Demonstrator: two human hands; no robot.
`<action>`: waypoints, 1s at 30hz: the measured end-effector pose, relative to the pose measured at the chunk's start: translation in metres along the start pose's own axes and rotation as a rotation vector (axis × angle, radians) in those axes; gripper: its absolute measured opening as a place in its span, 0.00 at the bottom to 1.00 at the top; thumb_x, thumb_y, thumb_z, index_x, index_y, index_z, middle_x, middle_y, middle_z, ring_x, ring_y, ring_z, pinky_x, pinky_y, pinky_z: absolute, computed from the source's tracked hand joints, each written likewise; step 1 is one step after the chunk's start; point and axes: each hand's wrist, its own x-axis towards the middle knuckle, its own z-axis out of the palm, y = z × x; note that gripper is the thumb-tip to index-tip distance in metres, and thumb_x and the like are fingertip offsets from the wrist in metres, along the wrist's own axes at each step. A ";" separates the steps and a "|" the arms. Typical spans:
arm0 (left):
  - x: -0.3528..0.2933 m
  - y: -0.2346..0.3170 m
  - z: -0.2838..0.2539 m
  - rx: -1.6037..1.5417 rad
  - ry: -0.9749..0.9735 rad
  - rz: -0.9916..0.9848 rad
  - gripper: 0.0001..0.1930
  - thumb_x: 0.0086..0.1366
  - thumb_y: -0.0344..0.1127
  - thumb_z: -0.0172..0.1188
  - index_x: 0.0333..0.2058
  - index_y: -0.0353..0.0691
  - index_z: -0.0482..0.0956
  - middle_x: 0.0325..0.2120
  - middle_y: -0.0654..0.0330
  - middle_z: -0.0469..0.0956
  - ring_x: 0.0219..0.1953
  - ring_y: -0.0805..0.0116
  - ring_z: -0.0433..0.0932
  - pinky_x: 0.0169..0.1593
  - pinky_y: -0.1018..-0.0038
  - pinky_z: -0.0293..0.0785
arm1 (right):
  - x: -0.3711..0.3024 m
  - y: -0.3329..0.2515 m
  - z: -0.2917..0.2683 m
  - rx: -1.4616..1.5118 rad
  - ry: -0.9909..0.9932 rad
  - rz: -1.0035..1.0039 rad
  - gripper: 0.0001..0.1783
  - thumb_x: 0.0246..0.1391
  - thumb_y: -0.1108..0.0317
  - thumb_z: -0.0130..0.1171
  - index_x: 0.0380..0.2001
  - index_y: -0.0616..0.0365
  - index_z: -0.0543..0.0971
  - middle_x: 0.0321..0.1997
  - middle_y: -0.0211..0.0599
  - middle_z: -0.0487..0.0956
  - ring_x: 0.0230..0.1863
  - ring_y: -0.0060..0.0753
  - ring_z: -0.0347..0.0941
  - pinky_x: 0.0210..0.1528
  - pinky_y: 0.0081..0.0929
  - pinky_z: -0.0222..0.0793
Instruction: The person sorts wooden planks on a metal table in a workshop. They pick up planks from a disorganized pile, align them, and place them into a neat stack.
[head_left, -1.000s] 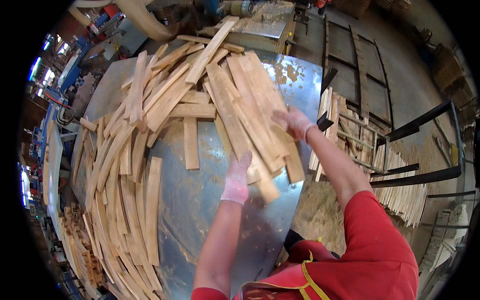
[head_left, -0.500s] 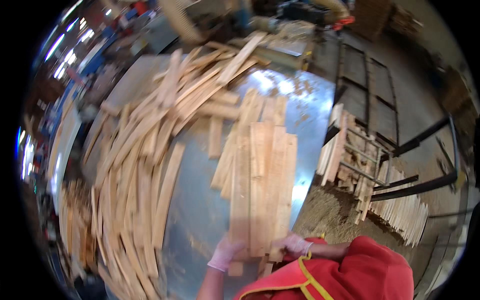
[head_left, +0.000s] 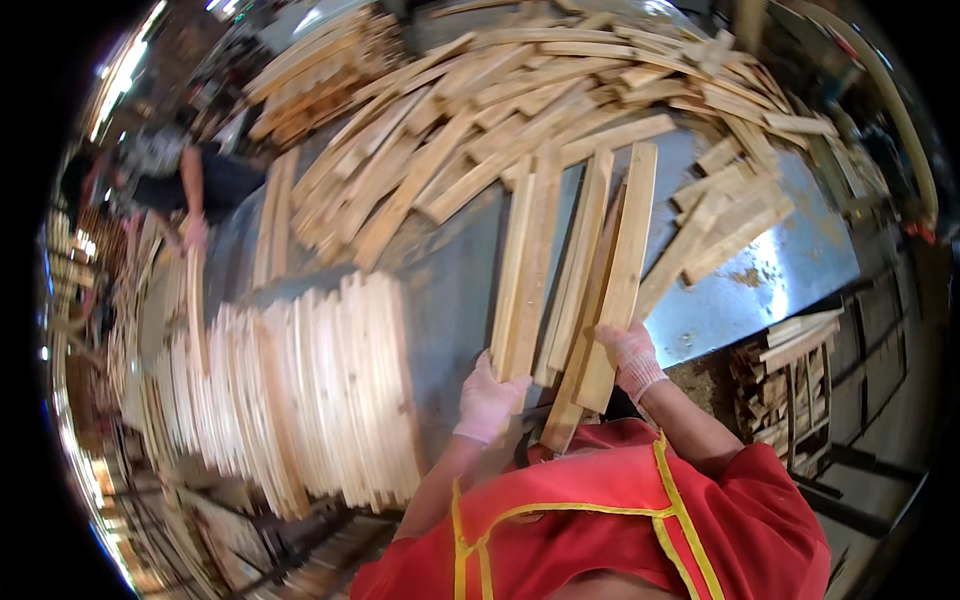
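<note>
My left hand point(head_left: 490, 400), in a pale glove, is closed around the near end of a pair of wooden boards point(head_left: 528, 270). My right hand point(head_left: 632, 358), gloved too, grips another wooden board point(head_left: 627, 260) by its outer edge. Between these lie more narrow boards point(head_left: 580, 270), their near ends close to my red apron point(head_left: 560, 490). The boards fan slightly apart and point away from me over the metal table point(head_left: 450, 290). Parts of my fingers are hidden behind the wood.
A neat row of boards point(head_left: 310, 390) lies at the left. Loose boards point(head_left: 500, 120) heap across the far side, with a smaller pile point(head_left: 735, 225) at the right. Another person point(head_left: 180, 180) handles a board at far left. A rack of wood point(head_left: 790, 390) stands at right.
My view has swung left, bringing the neat row and the other person into sight. The boards between my hands have left the pile at the right and now spread apart.
</note>
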 end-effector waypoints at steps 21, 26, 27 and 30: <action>-0.034 -0.088 -0.020 0.888 0.525 0.082 0.49 0.61 0.60 0.67 0.74 0.38 0.62 0.72 0.47 0.64 0.73 0.43 0.60 0.76 0.45 0.53 | 0.052 -0.017 0.014 -0.528 -0.376 -0.405 0.34 0.58 0.58 0.66 0.66 0.60 0.76 0.51 0.46 0.86 0.51 0.35 0.82 0.57 0.29 0.78; 0.039 0.027 0.045 0.770 0.328 0.318 0.60 0.50 0.67 0.74 0.75 0.39 0.61 0.72 0.48 0.63 0.72 0.44 0.63 0.72 0.45 0.60 | 0.110 -0.070 -0.082 -1.254 0.609 -0.837 0.47 0.47 0.55 0.69 0.69 0.64 0.66 0.67 0.58 0.72 0.66 0.62 0.68 0.70 0.53 0.65; 0.047 0.050 0.057 0.771 0.257 0.271 0.62 0.48 0.68 0.75 0.75 0.40 0.60 0.73 0.48 0.62 0.72 0.44 0.63 0.71 0.45 0.61 | 0.128 -0.053 -0.089 -1.302 0.750 -0.926 0.47 0.46 0.54 0.69 0.67 0.64 0.66 0.67 0.58 0.71 0.65 0.63 0.67 0.69 0.54 0.64; 0.062 0.068 0.065 0.761 0.119 0.159 0.66 0.45 0.70 0.77 0.76 0.40 0.58 0.73 0.47 0.63 0.71 0.45 0.64 0.70 0.47 0.64 | 0.094 -0.070 -0.062 -1.285 0.585 -0.700 0.48 0.42 0.55 0.70 0.66 0.63 0.66 0.69 0.58 0.67 0.67 0.65 0.66 0.72 0.56 0.60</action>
